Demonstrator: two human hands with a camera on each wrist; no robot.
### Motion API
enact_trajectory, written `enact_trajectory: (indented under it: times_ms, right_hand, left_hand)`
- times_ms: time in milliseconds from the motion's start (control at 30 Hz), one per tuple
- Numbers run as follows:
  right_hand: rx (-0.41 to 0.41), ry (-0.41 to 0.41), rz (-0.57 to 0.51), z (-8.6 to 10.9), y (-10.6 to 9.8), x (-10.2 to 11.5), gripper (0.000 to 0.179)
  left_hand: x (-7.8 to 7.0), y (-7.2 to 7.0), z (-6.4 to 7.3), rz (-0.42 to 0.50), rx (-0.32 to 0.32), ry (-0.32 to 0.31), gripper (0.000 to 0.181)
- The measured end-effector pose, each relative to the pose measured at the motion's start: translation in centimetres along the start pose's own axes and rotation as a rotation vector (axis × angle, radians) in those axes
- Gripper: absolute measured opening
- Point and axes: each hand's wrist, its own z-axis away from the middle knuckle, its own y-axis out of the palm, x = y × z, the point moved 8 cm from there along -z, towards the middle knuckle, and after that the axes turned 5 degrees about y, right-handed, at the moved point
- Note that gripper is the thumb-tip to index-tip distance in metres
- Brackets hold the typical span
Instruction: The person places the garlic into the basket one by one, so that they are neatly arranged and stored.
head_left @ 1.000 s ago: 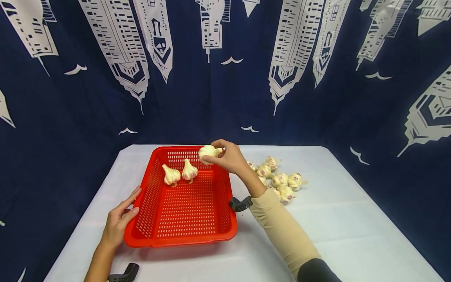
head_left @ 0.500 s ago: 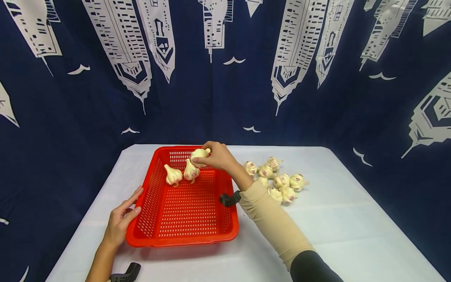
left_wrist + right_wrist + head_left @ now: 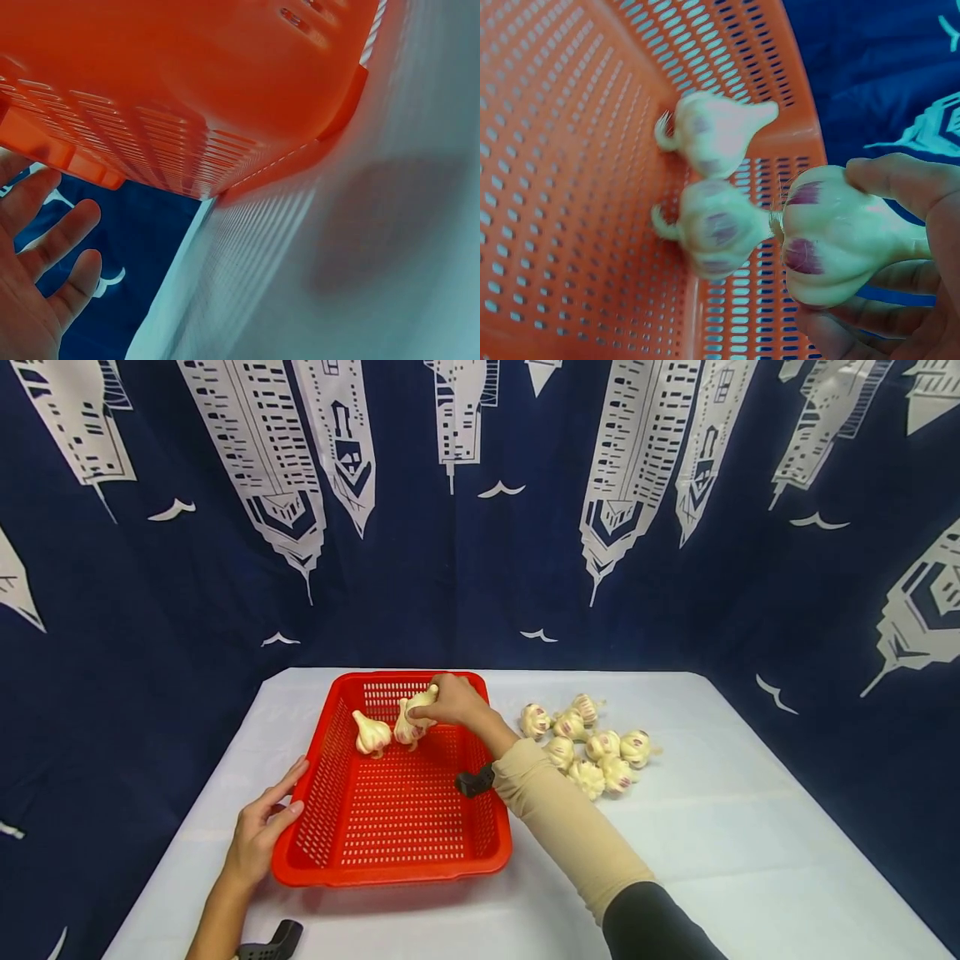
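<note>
A red perforated plastic basket (image 3: 405,810) stands on the white-covered table. My left hand (image 3: 255,839) is at its left side, thumb and fingertips against the rim; in the left wrist view three fingers (image 3: 56,240) are extended and spread. My right hand (image 3: 457,702) reaches into the basket's back part and grips a garlic bulb (image 3: 840,240) between thumb and fingers. In the head view that bulb overlaps a second garlic bulb (image 3: 720,229). Beside this one lies a third bulb (image 3: 371,733), its stem pointing up and left.
Several more garlic bulbs (image 3: 588,747) lie in a loose group on the table, right of the basket. A navy curtain (image 3: 480,568) with white building prints hangs behind the table (image 3: 735,827). Black bands with wrist cameras are on both wrists.
My right hand has carried its garlic bulb left and down from the basket's back right rim, close to the two bulbs inside. My left hand stays at the rim.
</note>
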Motion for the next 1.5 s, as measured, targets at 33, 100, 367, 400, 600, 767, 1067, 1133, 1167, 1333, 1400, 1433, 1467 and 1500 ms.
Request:
enact_trajectory:
  times_ms: [33,100,367,400,600,767,1067,1133,1167,1333,1400,1433,1467,1500]
  right_hand:
    - [-0.001,0.006,0.027,-0.2,0.2,-0.1,0.044]
    - [-0.002,0.016,0.063,-0.7,0.5,-0.4,0.042]
    - [0.041,0.057,0.173,-1.6,2.2,-1.8,0.039]
    - [0.05,0.069,0.185,-1.6,2.3,-1.9,0.037]
    - [0.085,0.115,0.223,-1.7,3.0,-2.4,0.026]
    - [0.107,0.113,0.21,-2.2,3.3,-2.4,0.026]
    - [0.18,0.113,0.215,-3.0,4.0,-3.2,0.037]
    - [0.185,0.111,0.226,-3.1,3.9,-3.3,0.039]
    - [0.187,0.112,0.231,-3.2,3.9,-3.4,0.042]
    - [0.187,0.125,0.181,-3.4,3.7,-3.5,0.063]
    - [0.177,0.126,0.135,-3.4,3.6,-3.5,0.067]
    - [0.168,0.127,0.114,-3.3,3.5,-3.4,0.068]
    - [0.158,0.128,0.093,-3.3,3.4,-3.4,0.067]
    - [0.148,0.128,0.075,-3.2,3.3,-3.3,0.067]
  left_hand:
    - [0.0,0.0,0.0,0.001,0.003,-0.001,0.048]
    - [0.0,0.1,0.1,-0.005,0.007,-0.005,0.049]
    - [-0.1,0.0,0.0,-0.034,0.006,0.007,0.049]
    - [-0.1,0.0,0.0,-0.035,0.007,0.008,0.05]
    - [-0.1,-0.1,0.0,-0.045,0.01,0.0,0.05]
    - [0.0,-0.3,-0.1,-0.038,0.007,0.003,0.05]
    - [0.0,0.0,-0.2,-0.021,0.016,0.003,0.05]
    - [0.0,0.1,-0.2,-0.027,0.017,-0.001,0.051]
    - [0.0,0.1,-0.3,-0.031,0.018,-0.003,0.051]
    - [0.0,0.1,-0.3,-0.04,0.02,-0.008,0.051]
    - [0.0,0.1,-0.2,-0.044,0.021,-0.01,0.051]
    - [0.1,0.0,-0.2,-0.046,0.022,-0.01,0.051]
    - [0.1,0.0,-0.1,-0.048,0.023,-0.013,0.051]
    - [0.1,0.0,-0.1,-0.049,0.021,-0.014,0.051]
